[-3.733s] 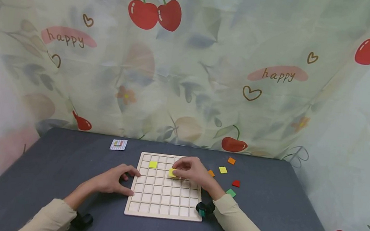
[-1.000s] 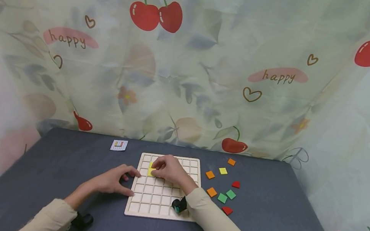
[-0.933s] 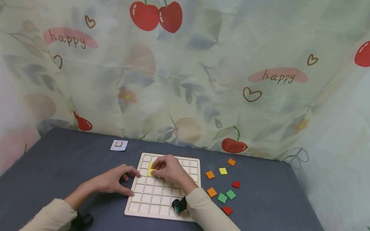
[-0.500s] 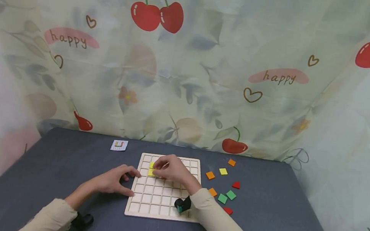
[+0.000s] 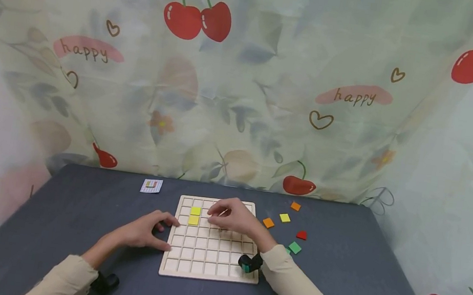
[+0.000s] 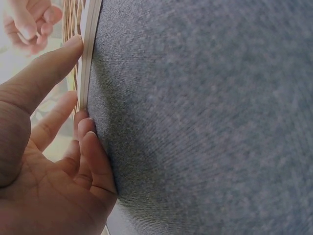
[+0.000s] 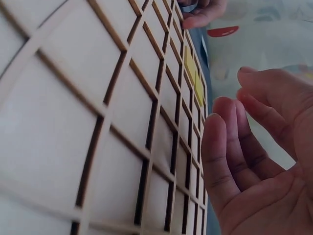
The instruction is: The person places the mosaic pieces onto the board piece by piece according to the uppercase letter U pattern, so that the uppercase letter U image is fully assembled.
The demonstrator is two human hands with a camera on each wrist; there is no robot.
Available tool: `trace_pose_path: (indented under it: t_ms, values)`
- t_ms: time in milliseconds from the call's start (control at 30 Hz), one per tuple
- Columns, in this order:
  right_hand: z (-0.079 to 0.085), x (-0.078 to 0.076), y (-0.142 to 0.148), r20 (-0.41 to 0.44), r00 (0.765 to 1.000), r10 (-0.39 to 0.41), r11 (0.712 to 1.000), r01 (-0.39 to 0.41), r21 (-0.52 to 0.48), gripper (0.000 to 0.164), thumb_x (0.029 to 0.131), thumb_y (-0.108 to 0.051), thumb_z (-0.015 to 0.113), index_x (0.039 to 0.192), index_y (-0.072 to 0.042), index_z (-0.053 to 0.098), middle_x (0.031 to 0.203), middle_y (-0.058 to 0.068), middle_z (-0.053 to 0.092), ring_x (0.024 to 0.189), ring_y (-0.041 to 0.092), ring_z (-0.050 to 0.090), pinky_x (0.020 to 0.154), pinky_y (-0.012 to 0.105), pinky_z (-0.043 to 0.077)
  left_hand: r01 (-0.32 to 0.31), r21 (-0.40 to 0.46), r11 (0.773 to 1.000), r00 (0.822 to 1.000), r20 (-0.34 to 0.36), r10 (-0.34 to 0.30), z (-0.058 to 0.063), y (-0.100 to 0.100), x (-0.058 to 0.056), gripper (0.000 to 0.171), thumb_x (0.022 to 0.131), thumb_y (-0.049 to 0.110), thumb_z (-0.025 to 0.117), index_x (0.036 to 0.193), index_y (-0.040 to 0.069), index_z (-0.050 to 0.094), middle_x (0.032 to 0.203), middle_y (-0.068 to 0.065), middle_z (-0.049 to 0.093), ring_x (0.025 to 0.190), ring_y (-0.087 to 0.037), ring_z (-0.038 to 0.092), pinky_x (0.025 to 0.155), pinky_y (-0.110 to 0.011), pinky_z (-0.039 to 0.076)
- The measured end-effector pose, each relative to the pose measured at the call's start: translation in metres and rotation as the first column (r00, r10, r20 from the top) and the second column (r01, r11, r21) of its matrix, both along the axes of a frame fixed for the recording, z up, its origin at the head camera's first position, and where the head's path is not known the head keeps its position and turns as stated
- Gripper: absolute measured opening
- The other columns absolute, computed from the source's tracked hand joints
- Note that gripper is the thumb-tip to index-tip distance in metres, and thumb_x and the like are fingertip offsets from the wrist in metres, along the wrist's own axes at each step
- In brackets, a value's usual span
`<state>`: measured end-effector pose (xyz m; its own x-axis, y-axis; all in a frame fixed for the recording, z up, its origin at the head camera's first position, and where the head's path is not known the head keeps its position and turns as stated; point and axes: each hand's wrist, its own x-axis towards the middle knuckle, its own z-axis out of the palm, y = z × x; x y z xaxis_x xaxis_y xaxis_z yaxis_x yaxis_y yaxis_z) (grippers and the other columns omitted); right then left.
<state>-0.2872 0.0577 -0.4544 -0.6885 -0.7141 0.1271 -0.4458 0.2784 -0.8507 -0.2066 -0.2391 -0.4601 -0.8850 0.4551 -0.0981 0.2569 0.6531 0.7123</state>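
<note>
A pale wooden grid board [image 5: 209,257] lies on the dark table. Two yellow square tiles [image 5: 194,220] sit in neighbouring cells near its far left corner, one behind the other; in the right wrist view the yellow tiles [image 7: 194,78] lie flat in the grid. My left hand [image 5: 144,229] touches the board's left edge with thumb and fingertips, its fingers not wrapped around it. Over the board's far part, right of those tiles, hovers my right hand [image 5: 236,218]. Its fingers are loosely bent, and the right wrist view shows nothing between fingers and thumb.
Right of the board are loose orange tiles [image 5: 268,223], a yellow tile [image 5: 284,218], a red piece [image 5: 302,235] and a green tile [image 5: 294,247], some partly behind the right arm. A small printed card [image 5: 151,186] lies at the back left. A patterned curtain [image 5: 247,94] stands behind.
A second yellow tile, earlier in my right hand, now lies in the grid in front of the first. My right hand has let go and moved right. My left hand has stayed put.
</note>
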Motion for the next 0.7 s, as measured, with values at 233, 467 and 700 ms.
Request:
trace_pose_path:
  t_ms: [233,467,700]
  values:
    - [0.004,0.005,0.027,0.040,0.999,0.018,0.999,-0.016,-0.034,0.023,0.096,-0.008,0.072,0.115,0.005,0.071,0.101,0.007,0.071,0.079,0.040,0.068,0.071,0.047,0.056,0.001,0.006,1.000,1.000,0.000,-0.001,0.000,0.000,0.000,0.055,0.083,0.025,0.088,0.129,0.009,0.063,0.121,-0.010,0.055,0.103,-0.027,0.054,0.091,-0.050,0.044]
    - [0.010,0.007,0.052,0.030,0.998,-0.055,0.998,0.055,-0.014,0.025,0.096,-0.014,0.073,0.115,0.002,0.072,0.102,0.005,0.071,0.086,0.038,0.066,0.078,0.044,0.054,0.005,0.014,1.000,1.000,0.000,-0.005,0.000,0.000,0.000,0.054,0.083,0.024,0.087,0.128,0.008,0.063,0.121,-0.010,0.055,0.102,-0.026,0.054,0.091,-0.050,0.044]
    - [0.013,0.009,0.078,0.029,0.995,-0.097,0.995,0.097,-0.015,0.022,0.097,-0.015,0.073,0.113,-0.001,0.073,0.105,0.007,0.070,0.091,0.034,0.065,0.080,0.046,0.054,0.001,0.012,1.000,1.000,0.005,-0.001,0.000,0.000,0.000,0.054,0.083,0.024,0.087,0.128,0.008,0.063,0.121,-0.009,0.055,0.102,-0.026,0.054,0.091,-0.050,0.044]
